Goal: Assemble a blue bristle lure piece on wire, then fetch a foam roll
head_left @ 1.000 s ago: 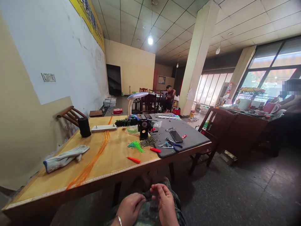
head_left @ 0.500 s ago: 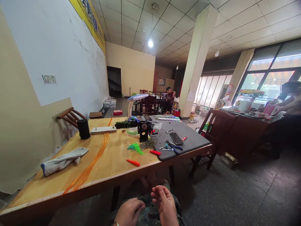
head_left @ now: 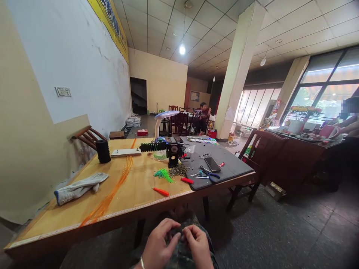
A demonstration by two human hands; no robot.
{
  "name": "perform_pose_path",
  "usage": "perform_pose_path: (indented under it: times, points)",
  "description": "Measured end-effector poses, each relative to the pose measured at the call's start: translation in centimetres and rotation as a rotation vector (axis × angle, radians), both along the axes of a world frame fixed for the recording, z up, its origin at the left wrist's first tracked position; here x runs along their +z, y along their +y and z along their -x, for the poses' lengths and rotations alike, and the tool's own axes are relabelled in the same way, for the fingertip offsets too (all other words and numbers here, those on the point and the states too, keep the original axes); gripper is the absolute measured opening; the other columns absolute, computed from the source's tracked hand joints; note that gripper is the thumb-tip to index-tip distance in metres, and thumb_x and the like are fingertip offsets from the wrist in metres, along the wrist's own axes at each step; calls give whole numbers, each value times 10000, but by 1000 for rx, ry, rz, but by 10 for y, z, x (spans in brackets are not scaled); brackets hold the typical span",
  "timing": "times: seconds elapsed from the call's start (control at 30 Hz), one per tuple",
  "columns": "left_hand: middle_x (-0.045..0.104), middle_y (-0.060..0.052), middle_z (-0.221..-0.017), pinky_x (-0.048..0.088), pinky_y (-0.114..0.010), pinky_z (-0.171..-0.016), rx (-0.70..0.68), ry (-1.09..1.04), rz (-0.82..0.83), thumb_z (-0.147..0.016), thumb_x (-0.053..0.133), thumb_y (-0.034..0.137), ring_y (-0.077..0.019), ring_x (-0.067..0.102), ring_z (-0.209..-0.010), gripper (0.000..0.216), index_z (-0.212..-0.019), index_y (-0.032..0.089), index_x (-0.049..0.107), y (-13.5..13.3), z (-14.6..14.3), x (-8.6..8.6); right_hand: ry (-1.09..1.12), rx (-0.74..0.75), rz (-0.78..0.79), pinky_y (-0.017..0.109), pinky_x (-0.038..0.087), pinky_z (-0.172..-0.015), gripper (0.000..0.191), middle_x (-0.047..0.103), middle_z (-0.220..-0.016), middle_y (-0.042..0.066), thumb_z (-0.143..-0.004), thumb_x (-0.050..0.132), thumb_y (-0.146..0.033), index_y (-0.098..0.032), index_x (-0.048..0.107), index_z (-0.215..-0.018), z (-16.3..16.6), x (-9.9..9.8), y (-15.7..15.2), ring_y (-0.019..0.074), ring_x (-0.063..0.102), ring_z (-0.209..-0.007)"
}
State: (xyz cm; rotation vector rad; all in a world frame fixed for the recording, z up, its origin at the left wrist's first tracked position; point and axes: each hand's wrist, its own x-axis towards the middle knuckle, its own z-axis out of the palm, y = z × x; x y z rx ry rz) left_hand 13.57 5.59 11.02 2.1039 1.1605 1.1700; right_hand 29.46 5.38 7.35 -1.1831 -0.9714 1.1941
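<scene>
Both hands are low in the head view, over my lap in front of the table. My left hand is curved, its thumb and forefinger apart, and nothing shows between them; its other fingers are partly hidden. Close beside it, my right hand pinches thumb and forefinger together. Whatever is in that pinch is too small to make out. Nearest on the tabletop lie a red pointed tool, a short red piece, bright green strands and a pile of small metallic pieces.
A black hand-cranked device stands behind the piles. On the dark mat are a phone and blue-handled pliers. Orange strands hang over the front edge; a white glove lies left. One person sits behind, another stands right.
My left hand has risen and moved right towards the right hand, its thumb and forefinger now apart. My right hand has dipped slightly, still pinching. The view has shifted a little.
</scene>
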Motion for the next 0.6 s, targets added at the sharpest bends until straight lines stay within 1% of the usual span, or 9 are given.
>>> perform_pose_path:
  times: [0.07,0.13,0.23,0.33,0.43,0.53,0.6]
  points:
    - [700,-72,-876,529,-260,-639,2,-21,69,-807,654,266,-172,636,-687,156,-928,174,689,3,-13,8,-83,10,-40,212,292,-483,402,536,-531,-5,-676,742,-527,-141,647,-619,0,-1,-1,100,395,-501]
    - [699,-80,-859,514,-278,-641,14,-45,134,-776,679,296,-191,630,-702,186,-904,162,696,9,-23,9,-178,23,-82,216,285,-505,332,528,-534,-6,-711,699,-456,-140,662,-614,1,-4,-2,106,387,-528]
    - [701,-81,-803,494,-292,-649,4,-100,252,-764,652,342,-210,628,-707,197,-812,158,701,16,-32,0,-300,27,-145,221,307,-535,315,582,-570,19,-757,618,-417,-136,686,-632,3,-9,-3,124,429,-563]
    - [689,-65,-694,488,-304,-673,-28,-184,396,-743,632,434,-227,627,-701,280,-681,166,683,20,-32,-11,-372,36,-145,217,299,-497,413,586,-548,30,-801,544,-480,-130,656,-614,6,-17,-5,118,438,-514]
    - [666,-43,-636,486,-293,-649,-98,-289,536,-674,699,551,-218,600,-672,387,-638,167,671,22,-28,-18,-406,48,-109,205,277,-459,445,550,-493,16,-793,554,-516,-142,599,-556,8,-25,-5,104,433,-461]
    - [626,-15,-604,481,-270,-608,-152,-399,660,-586,751,663,-190,560,-635,505,-625,167,663,22,-23,-21,-391,17,-54,199,262,-435,426,521,-453,-1,-731,632,-511,-164,551,-497,11,-33,-3,100,430,-440]
    - [607,-3,-603,481,-256,-603,-162,-445,707,-558,757,702,-174,543,-630,547,-630,167,671,22,-19,-23,-357,-7,-2,199,256,-422,396,505,-436,-11,-689,672,-488,-170,549,-487,14,-38,-1,95,412,-421]
